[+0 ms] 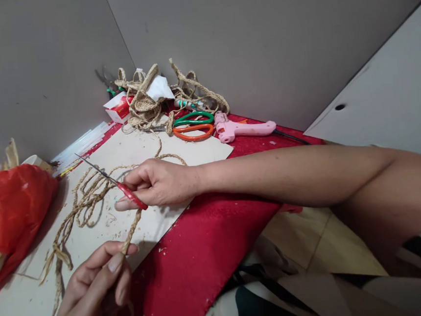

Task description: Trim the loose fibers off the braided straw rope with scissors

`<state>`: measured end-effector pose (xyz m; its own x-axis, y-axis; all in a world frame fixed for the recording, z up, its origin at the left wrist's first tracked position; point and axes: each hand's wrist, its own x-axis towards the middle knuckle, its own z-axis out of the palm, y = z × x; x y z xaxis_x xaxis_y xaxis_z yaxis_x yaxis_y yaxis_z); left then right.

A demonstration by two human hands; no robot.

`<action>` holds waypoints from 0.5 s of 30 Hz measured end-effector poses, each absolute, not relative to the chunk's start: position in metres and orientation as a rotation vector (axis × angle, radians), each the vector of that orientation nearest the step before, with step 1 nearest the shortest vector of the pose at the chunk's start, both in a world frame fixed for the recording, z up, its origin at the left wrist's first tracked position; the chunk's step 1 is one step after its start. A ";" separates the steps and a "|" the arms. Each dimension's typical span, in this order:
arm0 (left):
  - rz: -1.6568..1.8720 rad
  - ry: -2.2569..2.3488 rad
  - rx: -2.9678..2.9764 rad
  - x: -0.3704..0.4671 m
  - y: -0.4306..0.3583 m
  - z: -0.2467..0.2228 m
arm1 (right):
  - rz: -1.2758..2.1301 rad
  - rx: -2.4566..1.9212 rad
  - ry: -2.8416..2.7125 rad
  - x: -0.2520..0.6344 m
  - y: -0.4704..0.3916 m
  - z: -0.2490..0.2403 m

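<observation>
My left hand [96, 286], low on the left, pinches a braided straw cord [131, 232] between thumb and fingers. The cord runs up behind the scissors' handle, and another length hangs below the hand. In my right hand [157, 182] is a small pair of red-handled scissors [130, 194], thumb and fingers at its loops. Its blades point to the upper left, over a loose coil of braided cord [88, 198] on a pale sheet [129, 150]. Whether the blades touch any cord I cannot tell.
A heap of braided cord [147, 104] lies by the wall, near green-and-orange-handled scissors [193, 126] and a pink glue gun [247, 128]. Clear sticks [84, 144] sit at the back left. A red plastic bag [23, 204] stands left. Red cloth [190, 258] covers the table.
</observation>
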<state>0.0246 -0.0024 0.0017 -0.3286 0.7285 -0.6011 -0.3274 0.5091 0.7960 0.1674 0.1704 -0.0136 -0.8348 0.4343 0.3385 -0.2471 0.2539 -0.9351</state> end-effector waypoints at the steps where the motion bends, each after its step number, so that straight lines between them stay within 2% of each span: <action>1: 1.129 1.561 0.353 0.026 -0.002 0.002 | 1.620 -0.172 -1.994 0.167 0.171 -0.015; 12: 1.257 1.607 0.335 0.030 0.009 0.006 | 1.345 -0.219 -2.116 0.170 0.188 -0.014; 15: 1.269 1.608 0.329 0.030 0.010 0.003 | 1.126 -0.309 -2.205 0.172 0.192 -0.013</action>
